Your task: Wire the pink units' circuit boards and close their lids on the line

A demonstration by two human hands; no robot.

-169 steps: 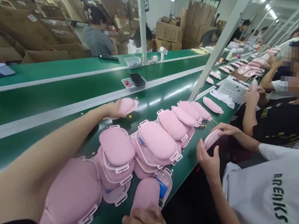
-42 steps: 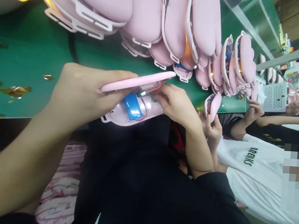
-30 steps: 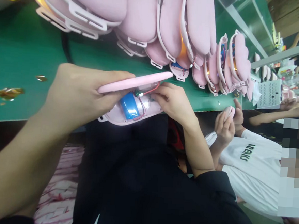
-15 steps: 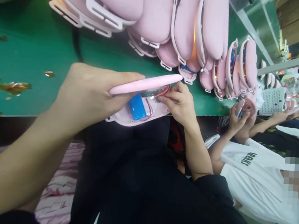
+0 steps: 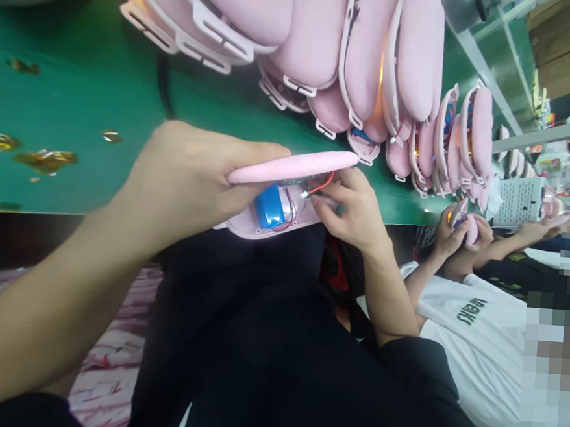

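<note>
My left hand point(image 5: 190, 177) is closed round the end of a pink casing's top shell point(image 5: 295, 165), tilted up from its bottom shell point(image 5: 259, 233). Inside the bottom shell lies a blue battery pack point(image 5: 270, 207) with thin wires. Part of a circuit board shows under the top shell. Red wires point(image 5: 322, 185) run down to a small white connector point(image 5: 304, 194). At the casing's right end is my right hand point(image 5: 353, 208), its fingers curled and its thumb beside the connector. What those fingertips grip is hidden.
Several pink casings point(image 5: 317, 33) stand in a row along the green table point(image 5: 77, 121), some partly open and glowing orange. Gold foil scraps point(image 5: 47, 160) lie at the left. On the right, a co-worker in a white shirt point(image 5: 453, 316) handles another casing point(image 5: 470, 230).
The view has shifted slightly, so the casing and both hands sit a little further right. My right thumb has moved off the white connector, and more red wire shows.
</note>
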